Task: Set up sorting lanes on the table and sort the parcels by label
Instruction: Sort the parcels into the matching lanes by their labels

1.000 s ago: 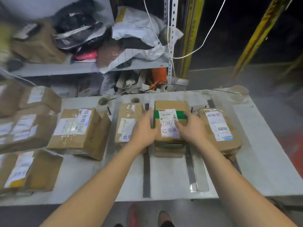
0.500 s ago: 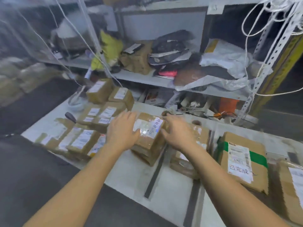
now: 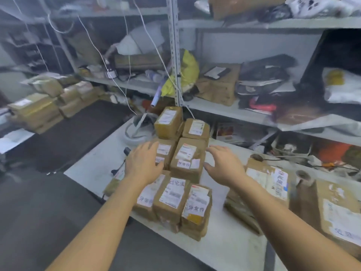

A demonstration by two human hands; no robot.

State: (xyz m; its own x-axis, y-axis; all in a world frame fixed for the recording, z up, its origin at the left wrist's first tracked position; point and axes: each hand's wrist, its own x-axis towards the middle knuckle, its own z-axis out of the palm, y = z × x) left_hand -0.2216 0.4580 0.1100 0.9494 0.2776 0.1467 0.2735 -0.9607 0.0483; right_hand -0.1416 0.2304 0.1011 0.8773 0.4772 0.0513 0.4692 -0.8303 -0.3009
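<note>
Holds left hand (image 3: pixel 143 163) and right hand (image 3: pixel 224 166) out over the white table (image 3: pixel 91 165), mid-frame. Shows both with fingers spread and loosely straight, gripping nothing.

Flanks a brown cardboard parcel with white labels (image 3: pixel 187 159) at frame centre. Puts right hand just right of it, apart. Puts left hand to its left, above a neighbouring brown box (image 3: pixel 166 151). Cannot tell whether left fingertips touch that neighbour.

Has that pair as the middle row of a tight cluster. Sets two small brown labelled boxes (image 3: pixel 169 122) behind them, toward the shelving. Sets three taped brown parcels with handwritten white labels (image 3: pixel 172 198) in front, side by side near the table's edge, on top of others beneath.

Shows two larger flat brown cartons (image 3: pixel 267 182) at right of frame, apart from the cluster.

Shows a white ring-shaped object (image 3: pixel 136 132) on the table, upper left of the cluster; too blurred to name.

Backs onto grey metal shelving (image 3: pixel 175 55) loaded with bags and cartons, with a yellow bag (image 3: pixel 188 71) by the upright. Shows a stack of brown boxes (image 3: pixel 39 108) at left edge of frame.
</note>
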